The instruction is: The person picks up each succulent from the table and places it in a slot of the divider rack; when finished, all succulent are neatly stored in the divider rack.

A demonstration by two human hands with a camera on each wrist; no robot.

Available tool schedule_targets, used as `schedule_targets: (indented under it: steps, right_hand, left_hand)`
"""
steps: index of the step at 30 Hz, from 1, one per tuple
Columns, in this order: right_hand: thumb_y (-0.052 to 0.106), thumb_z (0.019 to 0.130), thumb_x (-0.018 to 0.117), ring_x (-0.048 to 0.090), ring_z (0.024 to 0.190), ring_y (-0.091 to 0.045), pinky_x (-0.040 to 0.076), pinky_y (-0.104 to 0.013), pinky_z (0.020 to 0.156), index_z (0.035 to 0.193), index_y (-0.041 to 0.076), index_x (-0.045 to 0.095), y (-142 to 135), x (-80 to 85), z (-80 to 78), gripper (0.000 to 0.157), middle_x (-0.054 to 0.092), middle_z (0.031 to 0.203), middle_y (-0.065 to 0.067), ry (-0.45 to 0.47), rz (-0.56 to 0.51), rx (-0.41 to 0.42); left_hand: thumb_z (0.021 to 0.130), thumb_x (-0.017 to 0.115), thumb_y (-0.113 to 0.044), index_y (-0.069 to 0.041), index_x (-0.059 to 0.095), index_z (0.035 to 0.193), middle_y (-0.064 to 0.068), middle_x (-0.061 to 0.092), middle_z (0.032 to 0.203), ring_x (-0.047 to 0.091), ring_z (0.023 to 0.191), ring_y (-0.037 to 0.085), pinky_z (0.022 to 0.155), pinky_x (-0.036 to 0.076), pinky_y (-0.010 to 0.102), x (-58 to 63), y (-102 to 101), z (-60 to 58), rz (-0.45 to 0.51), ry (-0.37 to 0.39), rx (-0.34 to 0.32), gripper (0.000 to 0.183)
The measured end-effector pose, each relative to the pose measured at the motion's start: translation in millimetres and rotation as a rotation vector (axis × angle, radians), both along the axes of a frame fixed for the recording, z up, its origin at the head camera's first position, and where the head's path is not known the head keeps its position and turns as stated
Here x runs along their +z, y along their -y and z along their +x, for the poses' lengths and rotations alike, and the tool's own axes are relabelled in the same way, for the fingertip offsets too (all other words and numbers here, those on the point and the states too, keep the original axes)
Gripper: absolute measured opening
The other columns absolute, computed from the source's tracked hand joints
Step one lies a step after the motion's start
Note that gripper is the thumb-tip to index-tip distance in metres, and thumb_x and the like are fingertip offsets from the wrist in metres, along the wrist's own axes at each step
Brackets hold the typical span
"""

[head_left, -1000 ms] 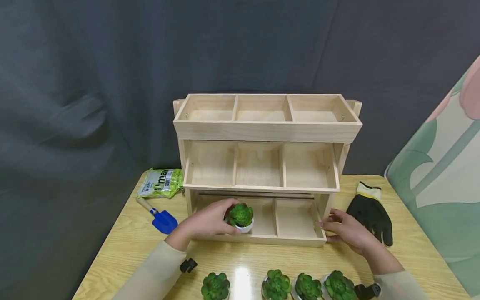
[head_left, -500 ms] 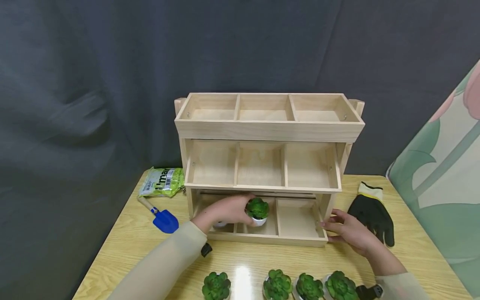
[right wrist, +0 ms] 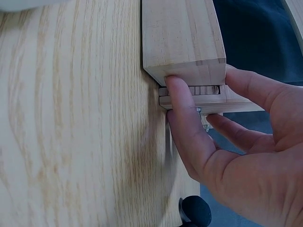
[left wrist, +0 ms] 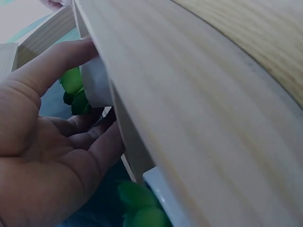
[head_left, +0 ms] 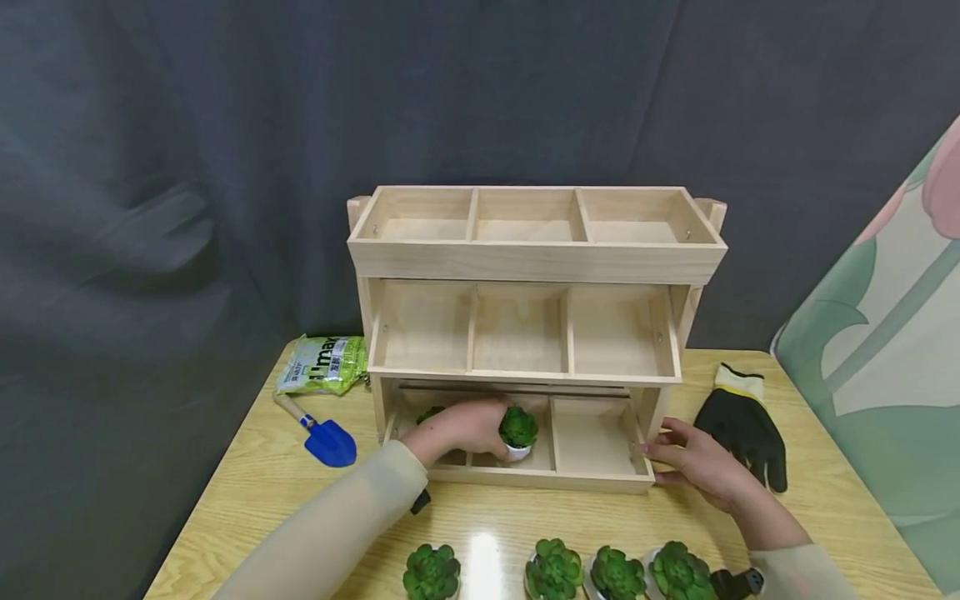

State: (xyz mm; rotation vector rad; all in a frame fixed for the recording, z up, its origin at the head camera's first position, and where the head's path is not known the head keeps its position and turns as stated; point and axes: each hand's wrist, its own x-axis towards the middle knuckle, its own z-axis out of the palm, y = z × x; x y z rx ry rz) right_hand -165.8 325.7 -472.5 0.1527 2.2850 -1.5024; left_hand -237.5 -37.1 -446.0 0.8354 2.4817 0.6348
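Observation:
In the head view my left hand [head_left: 468, 427] grips a small potted succulent [head_left: 518, 428] in a white pot. The pot is inside the middle compartment of the wooden shelf's [head_left: 536, 262] bottom tier; the left wrist view shows it beside the front board [left wrist: 180, 113]. Whether it touches the floor is hidden. Another succulent [head_left: 429, 413] stands in the left compartment, mostly behind my hand. My right hand [head_left: 697, 467] holds the right end of the bottom tier, its fingers [right wrist: 182, 101] against the end board in the right wrist view.
Several potted succulents [head_left: 553, 570] line the table's front edge. A blue trowel [head_left: 330, 442] and a green-white bag [head_left: 324, 365] lie left of the shelf. Black work gloves [head_left: 742, 429] lie at right. A dark curtain [head_left: 517, 92] hangs behind.
My left hand has moved right from near the left compartment with the succulent, then lowered it into the middle one. My right hand has stayed at the shelf's right end.

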Motion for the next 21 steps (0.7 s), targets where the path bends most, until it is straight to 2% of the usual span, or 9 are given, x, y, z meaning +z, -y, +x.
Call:
schedule_targets:
  steps: [5, 11, 16, 21]
  right_hand:
    - [0.023, 0.108, 0.064, 0.07, 0.123, -0.038, 0.067, -0.045, 0.091, 0.165, -0.009, 0.02, 0, -0.1, -0.3, 0.078, 0.049, 0.141, -0.033, -0.002, -0.003, 0.0]
    - [0.023, 0.108, 0.064, 0.07, 0.123, -0.039, 0.067, -0.046, 0.092, 0.165, -0.009, 0.02, 0, -0.6, -0.3, 0.078, 0.049, 0.141, -0.034, -0.004, -0.004, 0.001]
    - [0.023, 0.108, 0.064, 0.069, 0.124, -0.04, 0.066, -0.046, 0.092, 0.165, -0.009, 0.02, 0, -1.1, -0.7, 0.079, 0.049, 0.143, -0.035, -0.004, -0.004, 0.0]
    - [0.024, 0.108, 0.065, 0.069, 0.125, -0.038, 0.066, -0.046, 0.092, 0.165, -0.009, 0.02, -1, -1.0, -0.6, 0.079, 0.049, 0.143, -0.034, -0.002, -0.009, 0.002]
  left_hand:
    - [0.085, 0.09, -0.02, -0.013, 0.064, 0.122, -0.004, 0.065, 0.102, 0.058, 0.084, 0.007, 0.077, 0.052, 0.026, 0.1, -3, 3.7, -0.037, -0.009, 0.018, 0.045]
    - [0.086, 0.091, -0.027, -0.011, 0.061, 0.137, 0.001, 0.07, 0.12, 0.067, 0.101, 0.012, 0.089, 0.057, 0.031, -3.5, -5, 7.5, -0.054, -0.031, 0.059, 0.061]
    - [0.085, 0.091, -0.033, -0.01, 0.054, 0.149, 0.006, 0.07, 0.132, 0.07, 0.117, 0.02, 0.098, 0.059, 0.036, -3.7, -3, 10.6, -0.019, -0.042, 0.072, 0.077]
    - [0.083, 0.092, -0.038, -0.011, 0.042, 0.163, 0.012, 0.065, 0.148, 0.066, 0.131, 0.029, 0.107, 0.057, 0.044, 2.8, 6, 17.9, 0.062, -0.009, 0.133, 0.098]
